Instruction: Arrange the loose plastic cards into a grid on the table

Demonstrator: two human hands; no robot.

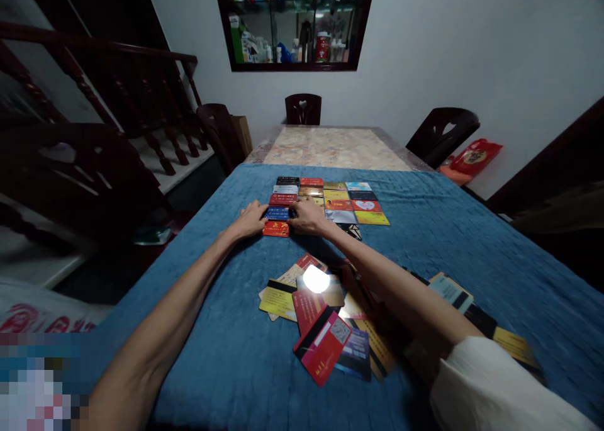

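Observation:
A blue card (277, 214) lies in the left column of a grid of plastic cards on the blue cloth. My left hand (252, 219) has its curled fingertips at the card's left edge. From the other side, my right hand (306, 217) holds the right edge with bent fingers, and it covers part of the neighbouring cards. Just above the blue card is a dark red card (283, 200); directly below is an orange-red card (275, 229). A red card with a white heart (365, 206) and a yellow card (372, 218) form part of the right column.
Nearer me, loose cards overlap in a pile, with a red card (324, 346) on top and a yellow card (277, 299) at its left. More cards, including a light blue one (450, 291), lie beside my right forearm. Dark chairs (302, 109) surround the table.

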